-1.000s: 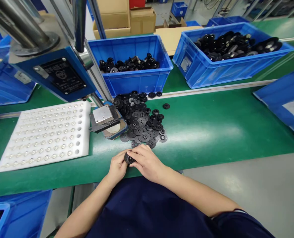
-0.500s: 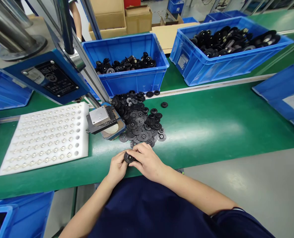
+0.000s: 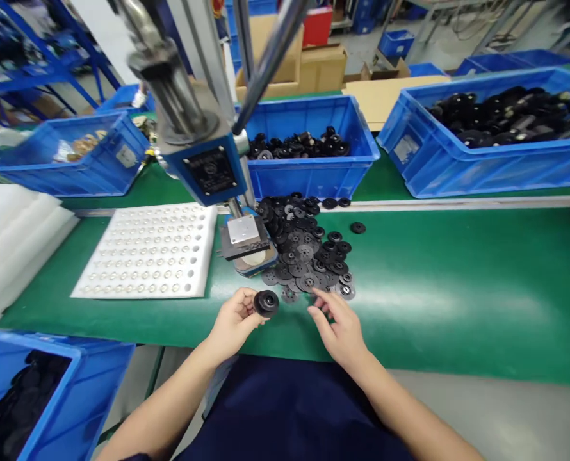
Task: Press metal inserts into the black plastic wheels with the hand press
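Note:
My left hand (image 3: 236, 322) grips a round black part (image 3: 266, 303), a stepped disc with a hole in its centre, held above the front of the bench. Off to the right, my right hand (image 3: 339, 325) has its thumb and fingers apart with nothing visible between them. Its fingertips are close to the near edge of a heap of black discs (image 3: 309, 253). Behind my left hand stands a blue press (image 3: 212, 169) with a metal block (image 3: 243, 230) under its ram; the heap lies against the right side of its base.
On the left is a white foam tray (image 3: 199, 269) with rows of small ring-shaped pieces. Blue bins of black parts (image 3: 309, 173) (image 3: 487, 173) line the back. Foam sheets (image 3: 20, 250) and another bin (image 3: 68, 378) are at far left. One disc (image 3: 358, 227) lies apart.
My hands have come apart: the right one has let go of the round part and moved right toward the heap, while the left keeps the part. The view has swung left.

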`<state>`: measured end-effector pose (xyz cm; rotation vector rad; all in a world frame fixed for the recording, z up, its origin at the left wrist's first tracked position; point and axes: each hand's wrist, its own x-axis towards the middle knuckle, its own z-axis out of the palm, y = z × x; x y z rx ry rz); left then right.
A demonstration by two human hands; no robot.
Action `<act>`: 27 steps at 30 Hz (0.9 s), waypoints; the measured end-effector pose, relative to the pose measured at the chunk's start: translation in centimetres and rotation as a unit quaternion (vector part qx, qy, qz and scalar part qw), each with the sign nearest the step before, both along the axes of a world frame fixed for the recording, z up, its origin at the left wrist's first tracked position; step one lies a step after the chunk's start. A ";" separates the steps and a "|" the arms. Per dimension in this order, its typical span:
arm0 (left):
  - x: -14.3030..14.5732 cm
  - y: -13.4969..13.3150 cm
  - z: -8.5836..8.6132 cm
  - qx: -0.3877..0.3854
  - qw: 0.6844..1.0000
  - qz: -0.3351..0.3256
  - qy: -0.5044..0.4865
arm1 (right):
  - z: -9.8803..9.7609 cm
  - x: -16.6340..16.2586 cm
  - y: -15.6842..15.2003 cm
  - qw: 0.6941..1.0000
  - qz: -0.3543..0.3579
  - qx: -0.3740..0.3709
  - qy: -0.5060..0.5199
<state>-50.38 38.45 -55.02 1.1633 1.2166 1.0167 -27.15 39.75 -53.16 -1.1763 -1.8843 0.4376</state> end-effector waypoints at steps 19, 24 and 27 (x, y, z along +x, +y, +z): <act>-3.1 11.2 13.2 0.177 0.960 0.161 0.143 | -7.0 1.2 0.4 0.999 -0.044 0.015 0.025; -2.6 11.1 13.4 0.198 0.946 0.165 0.197 | -3.2 0.9 1.6 0.997 -0.024 0.018 0.067; -2.3 11.1 13.4 0.175 0.955 0.128 0.200 | 2.2 1.0 3.3 0.993 -0.028 0.051 0.099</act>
